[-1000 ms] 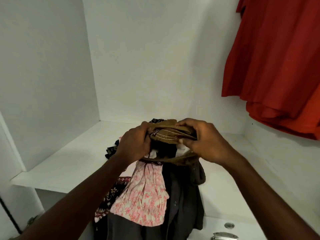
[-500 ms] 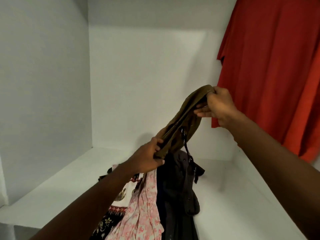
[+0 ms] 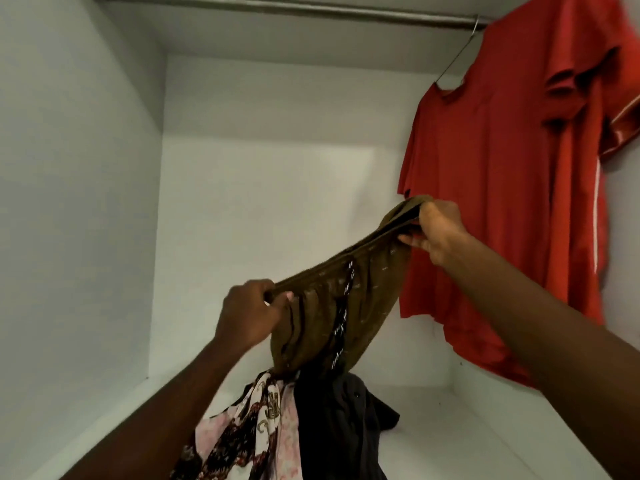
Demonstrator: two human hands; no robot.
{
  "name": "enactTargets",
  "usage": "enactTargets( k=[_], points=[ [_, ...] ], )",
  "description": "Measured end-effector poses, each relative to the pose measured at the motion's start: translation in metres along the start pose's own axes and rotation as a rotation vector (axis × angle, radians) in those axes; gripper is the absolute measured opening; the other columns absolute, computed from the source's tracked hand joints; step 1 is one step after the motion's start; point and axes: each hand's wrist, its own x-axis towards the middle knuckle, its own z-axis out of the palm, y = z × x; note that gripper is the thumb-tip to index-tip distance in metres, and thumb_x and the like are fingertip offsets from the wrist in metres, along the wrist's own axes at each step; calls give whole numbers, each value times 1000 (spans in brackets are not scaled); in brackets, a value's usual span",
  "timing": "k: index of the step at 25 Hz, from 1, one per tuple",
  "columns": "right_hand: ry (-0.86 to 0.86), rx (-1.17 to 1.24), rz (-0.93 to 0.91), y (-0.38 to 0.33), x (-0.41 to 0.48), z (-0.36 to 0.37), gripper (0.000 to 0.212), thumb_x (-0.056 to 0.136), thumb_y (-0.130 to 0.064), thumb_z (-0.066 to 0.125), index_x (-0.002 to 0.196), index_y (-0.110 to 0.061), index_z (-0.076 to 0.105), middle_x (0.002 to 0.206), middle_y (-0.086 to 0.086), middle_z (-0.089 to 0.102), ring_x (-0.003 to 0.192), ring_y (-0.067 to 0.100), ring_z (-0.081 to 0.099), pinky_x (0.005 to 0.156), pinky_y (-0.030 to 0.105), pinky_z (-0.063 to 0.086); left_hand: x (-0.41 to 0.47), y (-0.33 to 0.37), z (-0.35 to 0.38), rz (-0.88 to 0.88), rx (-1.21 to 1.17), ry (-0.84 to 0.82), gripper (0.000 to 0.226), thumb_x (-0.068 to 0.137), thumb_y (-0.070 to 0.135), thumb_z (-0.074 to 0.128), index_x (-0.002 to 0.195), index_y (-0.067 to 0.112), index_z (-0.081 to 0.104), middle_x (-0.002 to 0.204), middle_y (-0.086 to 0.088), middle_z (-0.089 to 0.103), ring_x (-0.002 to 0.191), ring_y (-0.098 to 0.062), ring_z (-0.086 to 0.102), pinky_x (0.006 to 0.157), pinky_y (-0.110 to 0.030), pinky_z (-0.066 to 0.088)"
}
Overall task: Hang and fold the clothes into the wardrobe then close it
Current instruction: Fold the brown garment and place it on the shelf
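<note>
The olive shorts (image 3: pixel 346 306) are pulled wider than half a second ago. Their waistband now stretches taut from lower left up to upper right, and the body hangs down above the wardrobe shelf (image 3: pixel 450 427). My left hand (image 3: pixel 249 313) grips the low end and my right hand (image 3: pixel 438 233) clutches the high end, near the red shirts (image 3: pixel 485 202) hanging on the rail (image 3: pixel 277 5). A dark garment (image 3: pixel 339 427) lies heaped below.
</note>
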Motion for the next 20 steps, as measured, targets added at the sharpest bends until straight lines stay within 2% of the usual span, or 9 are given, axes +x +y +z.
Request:
enactTargets(
  k=[2,5,7,8,10,12,14,17,20],
  points=[
    [49,-71,-167,-17,9,-6,42,95,-3,38,125,-15,65,117,12,69,105,27,69,62,35,60,33,18,-31,11,-61,144,25,88,46,76,80,22,75,79,6,73,80,-18,70,70,-27,47],
    [62,-433,-709,-45,12,-23,71,78,4,37,138,-27,56,135,4,62,122,22,60,96,46,56,76,52,-78,88,-112,254,13,88,36,77,91,24,76,85,5,76,80,-18,73,78,-30,54],
    [-67,-653,-917,-63,10,-29,79,73,13,38,136,-31,57,122,-4,68,113,17,64,92,48,58,99,71,-102,116,-256,265,5,91,25,75,96,26,74,87,4,76,66,-15,76,79,-35,61],
    [-114,-715,-923,-71,8,-30,78,75,16,39,132,-33,59,110,-11,69,104,14,67,83,48,60,106,80,-114,125,-346,281,7,92,22,74,97,27,73,89,4,76,63,-14,76,78,-39,64],
    [-150,-765,-927,-85,3,-26,66,82,12,41,125,-33,64,98,-18,66,92,7,67,75,48,60,119,98,-136,168,-410,390,10,89,26,72,98,27,72,95,6,75,72,-18,76,81,-40,63],
    [-164,-708,-983,-93,-5,-23,48,86,-5,40,115,-33,67,99,-15,68,90,6,65,76,49,59,120,113,-156,230,-310,523,17,87,33,65,99,22,69,95,7,69,83,-21,69,80,-34,54],
    [-180,-655,-1018,-95,-15,-21,34,91,-30,37,108,-33,66,102,-10,70,92,11,65,79,49,56,113,122,-173,317,-202,573,24,86,40,58,99,20,64,89,5,64,80,-22,60,72,-34,44],
    [-305,-716,-942,-83,-25,-18,38,99,-62,37,107,-31,57,94,1,69,83,17,64,74,45,52,103,113,-183,384,-149,430,28,83,47,51,91,23,61,78,4,62,72,-23,57,67,-35,43],
    [-510,-643,-693,-44,-25,-22,38,90,-66,61,92,-28,55,81,4,64,73,19,58,67,45,48,90,73,-163,230,-198,196,25,80,44,55,85,24,68,80,5,69,79,-19,64,73,-37,50]
  ],
)
